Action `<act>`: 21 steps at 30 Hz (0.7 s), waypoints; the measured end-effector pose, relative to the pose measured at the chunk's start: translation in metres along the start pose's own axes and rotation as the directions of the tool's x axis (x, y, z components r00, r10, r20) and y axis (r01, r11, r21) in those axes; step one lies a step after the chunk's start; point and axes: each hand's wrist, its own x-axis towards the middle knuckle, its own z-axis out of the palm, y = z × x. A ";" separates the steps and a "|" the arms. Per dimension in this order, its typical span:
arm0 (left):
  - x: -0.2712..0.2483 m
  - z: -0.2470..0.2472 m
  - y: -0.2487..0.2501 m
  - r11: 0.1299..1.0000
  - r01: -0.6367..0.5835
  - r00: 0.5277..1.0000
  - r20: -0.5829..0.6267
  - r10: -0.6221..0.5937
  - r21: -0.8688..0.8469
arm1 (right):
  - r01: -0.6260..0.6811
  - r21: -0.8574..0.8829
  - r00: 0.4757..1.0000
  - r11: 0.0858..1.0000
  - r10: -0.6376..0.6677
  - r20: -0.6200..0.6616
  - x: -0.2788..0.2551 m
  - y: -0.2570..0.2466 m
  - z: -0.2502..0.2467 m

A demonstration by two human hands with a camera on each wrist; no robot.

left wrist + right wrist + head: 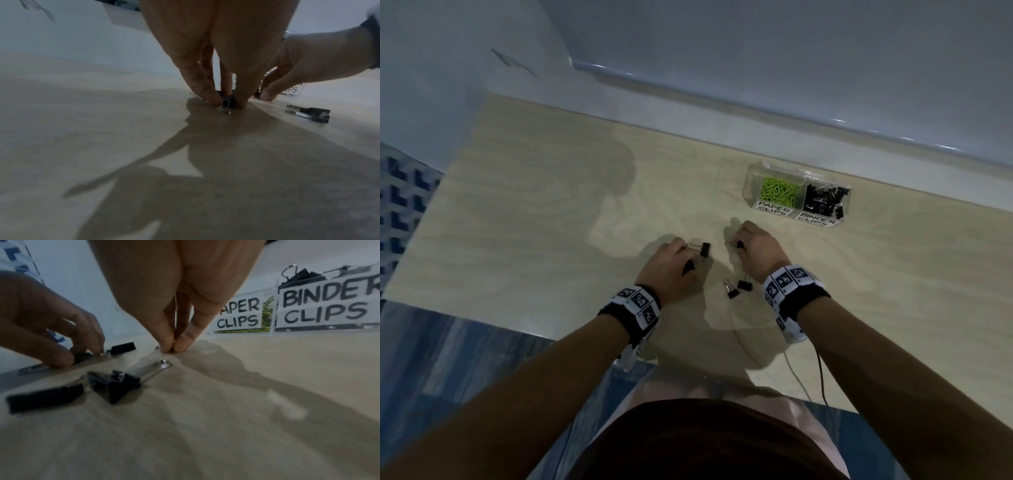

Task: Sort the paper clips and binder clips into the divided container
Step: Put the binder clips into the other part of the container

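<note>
A clear divided container [751,192] stands at the back right, with green paper clips [777,192] under "PAPER CLIPS" and black binder clips [825,202] under "BINDER CLIPS"; its labels [320,308] face me. My left hand [688,257] is down on the table and pinches a black binder clip [226,100] by its wire handle [704,249]; a second black clip [689,265] sits under the thumb. My right hand [738,245] pinches another binder clip [739,244] against the table, fingertips [167,344] pressed together. Two loose binder clips [732,292] [744,285] lie between my wrists.
The wooden tabletop [551,222] ends at a white wall ledge [722,102] behind the container. Two thin cables [820,373] trail off the near edge by my right forearm. A blue patterned surface [400,205] lies past the table's left edge.
</note>
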 end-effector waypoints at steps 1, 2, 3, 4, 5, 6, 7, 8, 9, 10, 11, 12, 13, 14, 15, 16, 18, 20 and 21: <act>0.001 0.000 0.001 1.000 -0.010 1.000 -0.018 0.010 -0.004 | -0.015 0.000 1.000 1.000 0.015 -0.012 0.000 -0.002 -0.001; 0.001 0.001 0.002 1.000 -0.021 0.999 -0.035 0.021 -0.012 | -0.030 0.009 0.999 0.999 0.031 -0.035 0.001 -0.006 -0.003; 0.001 0.002 0.001 0.999 -0.031 0.999 -0.043 0.030 -0.019 | -0.034 0.026 0.997 0.999 0.036 -0.069 0.002 -0.011 -0.004; 0.000 0.003 0.000 0.999 -0.033 0.998 -0.045 0.032 -0.025 | -0.017 0.050 0.994 0.999 0.022 -0.107 0.002 -0.017 -0.005; 0.000 0.005 -0.002 0.999 -0.027 0.999 -0.038 0.025 -0.028 | 0.013 0.075 0.991 0.997 -0.003 -0.133 0.003 -0.025 -0.004; 0.000 0.006 -0.004 1.000 -0.017 0.999 -0.028 0.016 -0.023 | 0.049 0.096 0.989 0.994 -0.034 -0.146 0.003 -0.034 -0.003; -0.001 0.007 -0.005 1.000 -0.009 1.000 -0.017 0.009 -0.011 | 0.079 0.104 0.988 0.991 -0.065 -0.137 0.005 -0.042 0.000; -0.001 0.008 -0.005 1.000 -0.008 1.000 -0.004 0.008 0.000 | 0.104 0.093 0.990 0.990 -0.094 -0.106 0.006 -0.049 0.003; -0.002 0.007 -0.004 1.000 -0.015 1.000 0.007 0.015 0.008 | 0.124 0.068 0.991 0.990 -0.120 -0.057 0.008 -0.054 0.007; -0.003 0.007 -0.003 1.000 -0.024 1.000 0.016 0.024 0.014 | 0.137 0.034 0.991 0.990 -0.137 0.003 0.010 -0.056 0.010; -0.003 0.006 -0.001 0.999 -0.029 0.999 0.023 0.029 0.023 | 0.147 0.002 0.988 0.989 -0.147 0.051 0.011 -0.057 0.013; -0.004 0.005 -0.001 0.999 -0.030 0.999 0.029 0.029 0.033 | 0.156 -0.014 0.986 0.988 -0.154 0.069 0.011 -0.057 0.015; -0.004 0.005 0.000 0.999 -0.021 0.999 0.040 0.019 0.041 | 0.166 -0.012 0.985 0.986 -0.165 0.055 0.010 -0.056 0.016; -0.004 0.004 0.000 0.999 -0.009 0.999 0.051 0.007 0.047 | 0.169 -0.003 0.985 0.986 -0.169 0.028 0.009 -0.054 0.017; -0.005 0.004 0.001 0.999 -0.001 0.998 0.058 -0.002 0.049 | 0.163 0.000 0.986 0.987 -0.163 0.013 0.008 -0.051 0.017; -0.005 0.003 0.003 0.999 0.004 0.998 0.058 -0.007 0.048 | 0.152 -0.005 0.988 0.988 -0.152 0.011 0.005 -0.047 0.016; -0.004 0.000 0.008 0.998 0.039 0.996 0.075 -0.043 0.051 | 0.136 0.007 0.991 0.991 -0.136 -0.014 -0.004 -0.035 0.014; -0.001 -0.003 0.010 0.997 0.076 0.993 0.085 -0.079 0.032 | 0.102 0.083 0.990 0.991 -0.093 -0.109 -0.017 -0.017 0.007; 0.002 -0.005 0.011 0.996 0.090 0.992 0.088 -0.089 -0.006 | 0.081 0.126 0.982 0.989 -0.058 -0.182 -0.024 -0.007 0.002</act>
